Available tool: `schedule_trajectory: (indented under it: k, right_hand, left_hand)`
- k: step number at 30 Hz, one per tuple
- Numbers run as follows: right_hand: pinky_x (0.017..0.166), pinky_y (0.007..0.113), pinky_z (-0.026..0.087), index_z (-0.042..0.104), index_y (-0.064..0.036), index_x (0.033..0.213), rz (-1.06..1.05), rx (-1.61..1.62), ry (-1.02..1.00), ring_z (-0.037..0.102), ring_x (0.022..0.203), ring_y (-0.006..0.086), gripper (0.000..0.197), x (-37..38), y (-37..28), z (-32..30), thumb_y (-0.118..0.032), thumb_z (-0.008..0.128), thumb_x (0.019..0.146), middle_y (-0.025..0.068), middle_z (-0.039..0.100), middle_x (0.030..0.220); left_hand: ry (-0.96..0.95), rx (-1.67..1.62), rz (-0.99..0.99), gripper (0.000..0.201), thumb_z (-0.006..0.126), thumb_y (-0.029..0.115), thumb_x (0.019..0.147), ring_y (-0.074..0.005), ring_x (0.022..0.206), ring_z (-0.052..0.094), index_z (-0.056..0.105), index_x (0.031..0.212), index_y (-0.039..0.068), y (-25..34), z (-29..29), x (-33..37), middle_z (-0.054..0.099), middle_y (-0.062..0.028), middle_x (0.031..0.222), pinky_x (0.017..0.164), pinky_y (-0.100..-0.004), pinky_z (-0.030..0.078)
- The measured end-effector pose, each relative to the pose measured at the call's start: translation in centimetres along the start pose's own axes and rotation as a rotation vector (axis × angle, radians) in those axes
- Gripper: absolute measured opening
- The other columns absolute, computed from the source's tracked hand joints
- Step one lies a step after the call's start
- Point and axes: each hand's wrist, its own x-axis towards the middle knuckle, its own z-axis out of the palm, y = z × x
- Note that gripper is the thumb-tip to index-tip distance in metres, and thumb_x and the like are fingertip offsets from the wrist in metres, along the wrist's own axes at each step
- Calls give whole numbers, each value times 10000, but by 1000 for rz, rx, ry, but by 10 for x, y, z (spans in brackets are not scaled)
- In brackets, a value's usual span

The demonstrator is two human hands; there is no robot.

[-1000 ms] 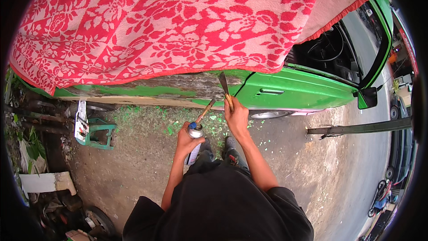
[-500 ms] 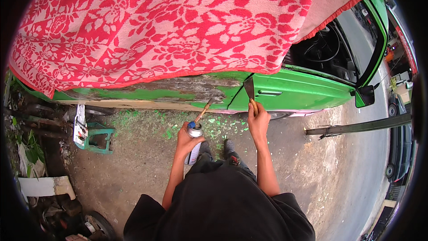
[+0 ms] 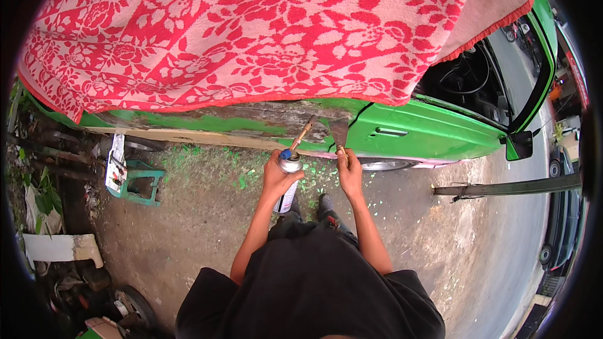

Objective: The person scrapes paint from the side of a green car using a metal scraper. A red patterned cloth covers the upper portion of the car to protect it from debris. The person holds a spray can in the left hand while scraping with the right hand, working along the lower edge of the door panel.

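Note:
My left hand is closed around a blowtorch, a gas canister with a blue collar. Its brass-coloured nozzle points up at the side panel of a green car; I cannot make out a flame. In my right hand is a scraper, gripped by its handle. The wide blade lies over the panel near the door gap, just right of the nozzle; whether it touches is unclear. Around both tools runs a patch of stripped, brownish-grey surface with some green paint left.
A red and pink floral blanket covers the car's upper part. Green paint flakes litter the ground by my feet. A green stool stands left. A pole juts in at right, beside the road. Car parts lie lower left.
The scraper has come left from the door's edge onto the stripped panel. The blowtorch nozzle has moved up and slightly right, closer to the blade. Both hands keep their holds.

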Motion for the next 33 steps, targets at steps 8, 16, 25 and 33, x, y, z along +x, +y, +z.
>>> schedule_trajectory:
  k: [8, 16, 25, 33]
  right_hand:
    - [489, 261, 334, 617, -21, 1019, -3, 151, -41, 413, 546, 58, 335, -2, -3, 16, -349, 549, 1028, -21, 463, 625]
    - [536, 334, 424, 639, -29, 1072, 2, 119, -47, 517, 547, 134, 358, 9, -17, 15, -369, 545, 1017, 54, 525, 610]
    - [534, 295, 379, 635, -30, 1048, -51, 93, 10, 455, 578, 93, 351, 19, -2, 20, -369, 547, 1023, 20, 489, 640]
    - [640, 374, 445, 649, -43, 1104, -61, 54, 8, 532, 656, 219, 326, 28, 0, 16, -343, 566, 1009, 109, 567, 723]
  left_hand:
    - [27, 110, -54, 526, 841, 211, 560, -187, 762, 660, 542, 951, 27, 16, -5, 20, 678, -98, 807, 713, -342, 522]
    - [20, 252, -59, 581, 847, 227, 542, -241, 801, 703, 571, 991, -19, 43, -9, 16, 709, -159, 857, 737, -367, 544]
    - [34, 223, -60, 589, 843, 226, 540, -242, 792, 698, 558, 992, -23, 45, -2, 18, 702, -157, 849, 726, -367, 541]
    - [47, 231, -80, 580, 836, 235, 539, -242, 806, 700, 567, 980, -28, 42, 3, 18, 702, -162, 855, 727, -365, 540]
